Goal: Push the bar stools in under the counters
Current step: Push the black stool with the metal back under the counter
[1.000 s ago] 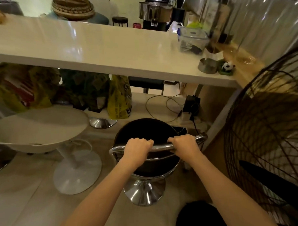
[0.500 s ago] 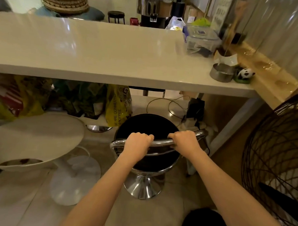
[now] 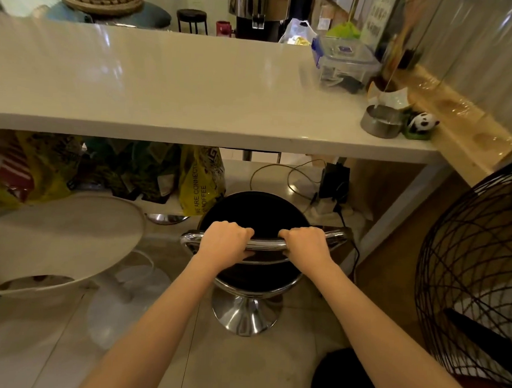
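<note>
Below the bench point(image 3: 194, 112), compared with the frame half a second ago: the view sits slightly closer and lower, the black stool point(image 3: 255, 211) has edged a little further toward the shelf under the bench, and the wire fan point(image 3: 477, 271) on the right fills more of the edge. Grip on the stool is unchanged.

Black stool stands on the tiled floor point(image 3: 241, 366) just in front of the bench edge, its seat front near the lower shelf point(image 3: 279, 173), not yet under the benchtop. Its chrome back rail point(image 3: 265, 244) runs across directly under both hands. Chrome base point(image 3: 245, 316) sits on the floor below the seat.

Left hand point(image 3: 225, 241) clenched over the rail left of centre, knuckles up. Right hand point(image 3: 304, 243) clenched over the rail right of centre, same pose. Hands apart, a short length of rail bare between them. Both forearms extended forward and converging on the rail.

White stool point(image 3: 59, 238) stands to the left, apart from the black one. Yellow bag point(image 3: 201, 179) on the lower shelf behind
</note>
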`<state>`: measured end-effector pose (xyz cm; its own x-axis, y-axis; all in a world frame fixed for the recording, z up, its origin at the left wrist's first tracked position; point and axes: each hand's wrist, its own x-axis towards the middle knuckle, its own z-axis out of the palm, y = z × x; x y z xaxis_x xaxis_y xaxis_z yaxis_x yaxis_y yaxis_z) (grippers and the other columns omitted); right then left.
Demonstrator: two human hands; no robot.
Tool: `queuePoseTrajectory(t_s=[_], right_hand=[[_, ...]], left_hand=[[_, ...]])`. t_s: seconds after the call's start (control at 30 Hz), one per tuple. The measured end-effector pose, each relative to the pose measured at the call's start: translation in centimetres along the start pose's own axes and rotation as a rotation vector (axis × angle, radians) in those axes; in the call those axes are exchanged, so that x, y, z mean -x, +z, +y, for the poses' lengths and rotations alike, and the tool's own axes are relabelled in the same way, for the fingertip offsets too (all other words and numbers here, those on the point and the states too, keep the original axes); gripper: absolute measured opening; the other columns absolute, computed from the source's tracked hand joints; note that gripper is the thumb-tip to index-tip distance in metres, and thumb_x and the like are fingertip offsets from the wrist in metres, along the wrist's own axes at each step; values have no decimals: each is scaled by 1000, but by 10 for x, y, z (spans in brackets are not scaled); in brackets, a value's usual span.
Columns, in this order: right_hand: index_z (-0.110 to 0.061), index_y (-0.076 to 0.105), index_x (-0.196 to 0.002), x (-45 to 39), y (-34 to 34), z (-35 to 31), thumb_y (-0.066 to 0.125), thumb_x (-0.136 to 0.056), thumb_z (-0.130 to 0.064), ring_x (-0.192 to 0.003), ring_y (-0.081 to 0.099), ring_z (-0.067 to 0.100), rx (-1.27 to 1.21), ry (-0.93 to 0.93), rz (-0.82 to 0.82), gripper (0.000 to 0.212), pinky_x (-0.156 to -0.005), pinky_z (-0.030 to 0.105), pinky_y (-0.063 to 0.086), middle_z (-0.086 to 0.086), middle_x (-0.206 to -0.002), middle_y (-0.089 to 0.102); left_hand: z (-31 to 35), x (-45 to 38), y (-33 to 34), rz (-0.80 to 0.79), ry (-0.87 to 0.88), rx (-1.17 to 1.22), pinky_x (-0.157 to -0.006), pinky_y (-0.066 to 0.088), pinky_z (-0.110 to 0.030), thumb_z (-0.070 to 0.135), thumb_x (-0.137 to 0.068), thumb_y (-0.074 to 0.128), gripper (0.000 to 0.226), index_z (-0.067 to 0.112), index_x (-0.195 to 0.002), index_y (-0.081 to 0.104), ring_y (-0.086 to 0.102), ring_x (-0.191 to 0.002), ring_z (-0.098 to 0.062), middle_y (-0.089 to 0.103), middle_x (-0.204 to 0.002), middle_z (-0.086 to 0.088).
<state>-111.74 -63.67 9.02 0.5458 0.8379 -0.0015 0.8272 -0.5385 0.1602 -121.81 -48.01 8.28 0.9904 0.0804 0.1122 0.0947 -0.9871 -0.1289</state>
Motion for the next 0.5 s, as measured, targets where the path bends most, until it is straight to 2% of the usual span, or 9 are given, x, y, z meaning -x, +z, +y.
queuePoseTrajectory(t_s=[0.3, 0.5], right_hand=[[-18, 58, -107, -3, -4, -20, 59, -85, -11, -77, 64, 27, -48, 46, 1, 24, -57, 32, 36, 3, -81, 68], [-20, 57, -109, -3, 1, -15, 62, -86, -17, -71, 64, 25, -30, 17, 22, 24, -53, 30, 36, 2, -77, 68]], left_hand=[[-19, 2, 1, -77, -3, -26, -61, 47, -34, 48, -84, 55, 32, 25, -105, 60, 66, -80, -23, 71, -88, 1], [-14, 3, 0, -87, -8, -17, -63, 48, -34, 45, -85, 56, 33, 24, -111, 59, 66, -82, -21, 70, -92, 1]])
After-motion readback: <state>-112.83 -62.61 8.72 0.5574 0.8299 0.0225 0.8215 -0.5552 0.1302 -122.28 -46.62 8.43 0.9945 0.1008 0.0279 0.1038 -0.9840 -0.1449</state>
